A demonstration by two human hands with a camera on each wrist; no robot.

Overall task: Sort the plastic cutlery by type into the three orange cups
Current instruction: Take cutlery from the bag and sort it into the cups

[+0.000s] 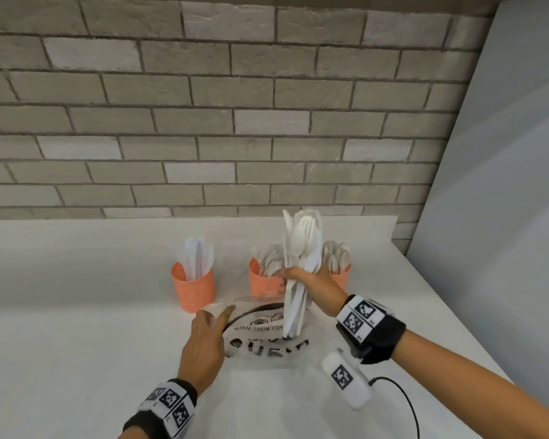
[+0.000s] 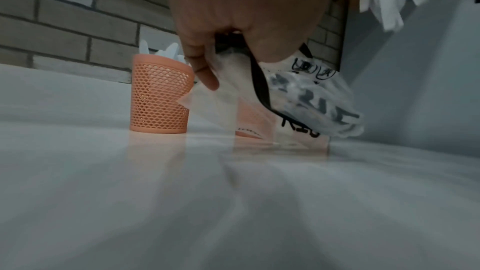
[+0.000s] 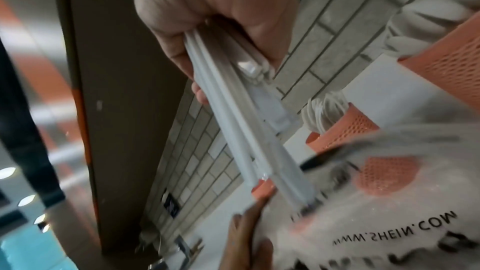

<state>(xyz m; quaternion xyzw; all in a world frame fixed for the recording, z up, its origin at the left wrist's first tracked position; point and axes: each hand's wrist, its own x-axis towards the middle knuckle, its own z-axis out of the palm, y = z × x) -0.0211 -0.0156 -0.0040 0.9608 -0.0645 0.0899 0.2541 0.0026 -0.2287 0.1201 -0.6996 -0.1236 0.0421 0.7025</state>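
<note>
Three orange cups [image 1: 193, 288] already hold sorted cutlery, yet the right hand [image 1: 311, 282], just before the middle cup, grips a mixed unsorted bundle [image 1: 300, 267], the left hand [image 1: 203, 343] pinching a plastic bag [image 1: 267, 340].

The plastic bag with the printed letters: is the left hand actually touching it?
Touching. In the left wrist view the left hand has its fingers against the plastic bag, gripping its upper edge and lifting it.
</note>
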